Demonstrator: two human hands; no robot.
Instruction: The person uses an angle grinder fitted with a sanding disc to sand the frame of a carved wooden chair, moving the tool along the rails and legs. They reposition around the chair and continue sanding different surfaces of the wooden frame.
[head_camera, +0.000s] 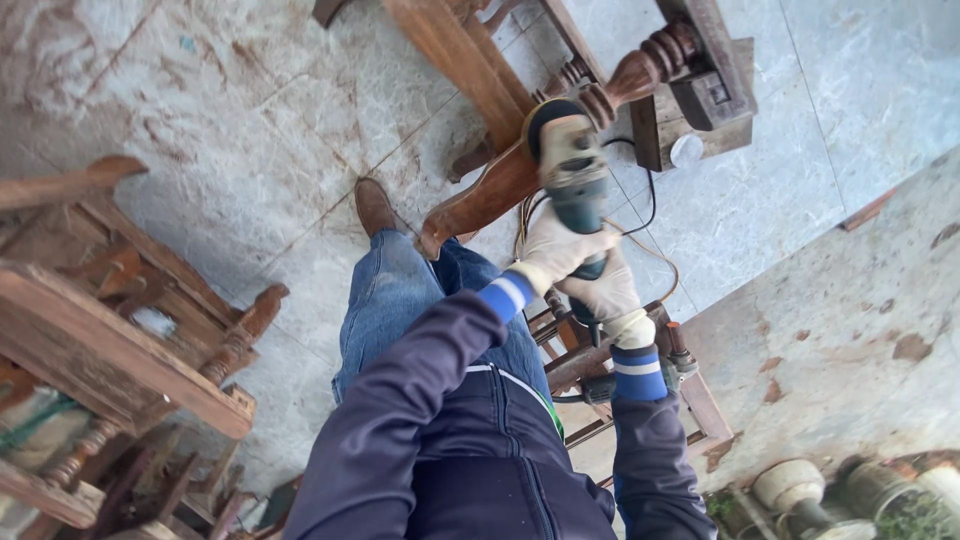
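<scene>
I hold a green and grey angle grinder (573, 172) with both gloved hands. My left hand (556, 250) grips its body from the left. My right hand (603, 292) wraps the rear of the handle just below. The grinder's head rests against a curved brown wooden chair leg (490, 196) near a turned spindle (640, 72). Both gloves are white with blue striped cuffs. A cable (650, 215) trails from the tool.
A wooden chair frame (470, 60) lies on the tiled floor ahead. More dismantled wooden furniture (110, 340) is stacked at the left. My foot in a brown shoe (375, 207) stands by the leg. A stained wall (850, 330) and several pots (800, 490) are at the right.
</scene>
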